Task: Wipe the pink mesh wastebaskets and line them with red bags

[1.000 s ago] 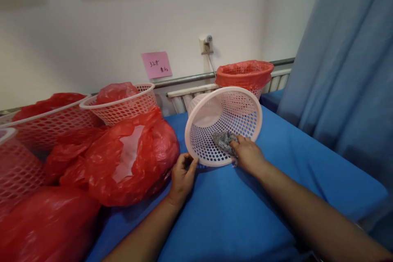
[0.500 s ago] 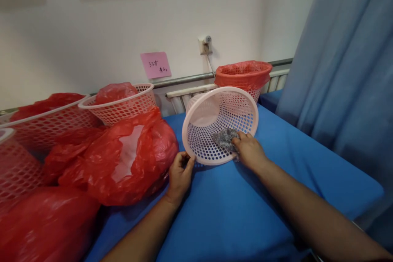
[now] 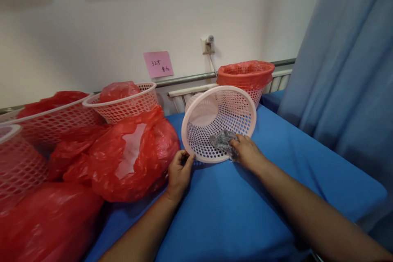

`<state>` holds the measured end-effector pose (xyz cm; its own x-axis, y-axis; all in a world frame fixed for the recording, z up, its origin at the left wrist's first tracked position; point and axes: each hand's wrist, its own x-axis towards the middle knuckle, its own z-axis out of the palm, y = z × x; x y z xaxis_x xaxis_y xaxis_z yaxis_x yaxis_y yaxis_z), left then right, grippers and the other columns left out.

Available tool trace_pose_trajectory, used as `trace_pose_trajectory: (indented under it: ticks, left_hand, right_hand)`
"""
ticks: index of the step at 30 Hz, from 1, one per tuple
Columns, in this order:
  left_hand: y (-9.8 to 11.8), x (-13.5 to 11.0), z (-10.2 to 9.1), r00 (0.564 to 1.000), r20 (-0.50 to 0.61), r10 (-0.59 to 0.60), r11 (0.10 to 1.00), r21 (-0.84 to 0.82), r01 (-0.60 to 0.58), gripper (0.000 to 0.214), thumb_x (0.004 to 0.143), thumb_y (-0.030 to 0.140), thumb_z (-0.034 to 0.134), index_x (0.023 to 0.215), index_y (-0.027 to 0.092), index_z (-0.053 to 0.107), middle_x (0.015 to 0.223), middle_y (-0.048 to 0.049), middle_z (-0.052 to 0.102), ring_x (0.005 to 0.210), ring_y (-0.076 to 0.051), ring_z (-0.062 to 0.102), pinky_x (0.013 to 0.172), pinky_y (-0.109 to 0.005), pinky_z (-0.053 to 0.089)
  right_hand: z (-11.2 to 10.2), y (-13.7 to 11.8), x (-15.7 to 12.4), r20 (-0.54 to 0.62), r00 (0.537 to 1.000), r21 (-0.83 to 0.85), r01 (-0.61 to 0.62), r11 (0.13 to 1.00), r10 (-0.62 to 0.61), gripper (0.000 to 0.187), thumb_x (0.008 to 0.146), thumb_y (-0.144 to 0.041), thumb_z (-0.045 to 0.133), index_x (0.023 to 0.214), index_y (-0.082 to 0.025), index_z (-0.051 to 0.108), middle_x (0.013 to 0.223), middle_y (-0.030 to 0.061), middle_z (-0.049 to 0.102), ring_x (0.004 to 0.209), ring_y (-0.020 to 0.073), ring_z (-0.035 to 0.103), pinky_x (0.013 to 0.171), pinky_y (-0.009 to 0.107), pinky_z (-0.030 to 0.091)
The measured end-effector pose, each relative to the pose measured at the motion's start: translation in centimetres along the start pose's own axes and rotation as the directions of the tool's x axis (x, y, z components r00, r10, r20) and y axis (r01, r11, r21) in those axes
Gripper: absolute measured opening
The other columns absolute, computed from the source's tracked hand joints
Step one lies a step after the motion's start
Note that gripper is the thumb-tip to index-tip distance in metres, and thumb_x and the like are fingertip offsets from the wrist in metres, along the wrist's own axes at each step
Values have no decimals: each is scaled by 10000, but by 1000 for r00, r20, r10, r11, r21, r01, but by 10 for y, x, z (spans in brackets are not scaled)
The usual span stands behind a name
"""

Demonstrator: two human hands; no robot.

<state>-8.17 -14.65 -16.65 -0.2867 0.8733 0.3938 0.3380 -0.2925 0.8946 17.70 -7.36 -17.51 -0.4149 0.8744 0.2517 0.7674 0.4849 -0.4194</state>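
A pale pink plastic basket (image 3: 205, 117) with a perforated wall lies on its side on the blue-covered bed (image 3: 221, 208), its mouth facing me. My left hand (image 3: 179, 171) pinches the basket's rim at its lower left. In my right hand (image 3: 248, 151) is a crumpled grey cloth (image 3: 223, 141), pressed over the lower right rim and against the inner wall. Fingers of the right hand are partly hidden by the cloth.
Red plastic bags (image 3: 123, 159) lie on the left, by several pink baskets, one basket (image 3: 129, 104) holding a red bag. Behind stands a basket with a red liner (image 3: 245, 74). A pink note (image 3: 158, 64) and a socket (image 3: 208, 45) are on the wall; a blue curtain (image 3: 334, 49) hangs right.
The cloth in my right hand has shifted slightly left along the basket's lower rim, and more of it hangs over the edge. My left hand keeps its hold on the rim.
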Motion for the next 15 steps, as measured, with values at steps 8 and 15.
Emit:
trace_pose_trajectory:
  ticks: [8,15]
  left_hand:
    - [-15,-10,17,939,333,-86,994,-34,103,291,802,396,751,970,161,718,900,-63,776,833,-221,721,785,-346,589]
    - [-10,6,-3,999,2,-32,999,-11,32,233,866,411,694,841,187,636,783,16,662,733,-136,610,705,-234,499]
  right_hand:
    - [28,-24,-8,25,941,345,309,886,-338,671,680,19,656,1291,-255,604,1466,74,513,1335,211,526,1105,336,448]
    - [10,3,2,-49,994,87,105,991,-101,362,811,-62,623,1132,-217,686,1278,132,606,1142,277,575,1032,464,464]
